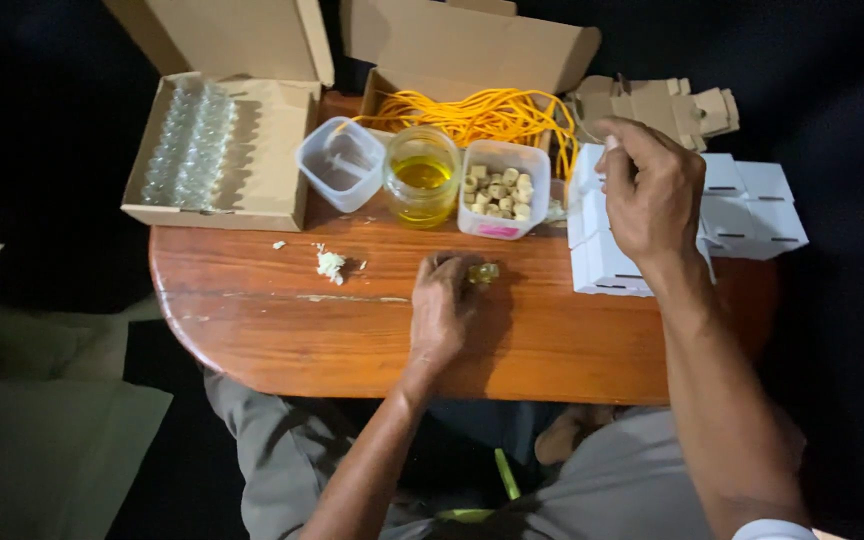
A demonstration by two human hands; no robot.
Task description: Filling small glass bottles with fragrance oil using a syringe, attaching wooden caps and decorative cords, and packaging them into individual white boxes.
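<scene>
my left hand [442, 305] pinches a small glass vial [483, 272], likely light, slippery and fragile; right hand [652, 190] hovers, grip unclear.

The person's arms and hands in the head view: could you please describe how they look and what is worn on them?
Both the left hand and the right hand are bare, with no gloves, and I can make out no rings or watch. The forearms are uncovered too. A pale sleeve edge shows only at the upper right arm, at the bottom of the frame.

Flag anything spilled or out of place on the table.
Small pale crumbs lie loose on the bare wooden table, left of the left hand, outside the tubs. Yellow cords spill over their cardboard box edge.
</scene>
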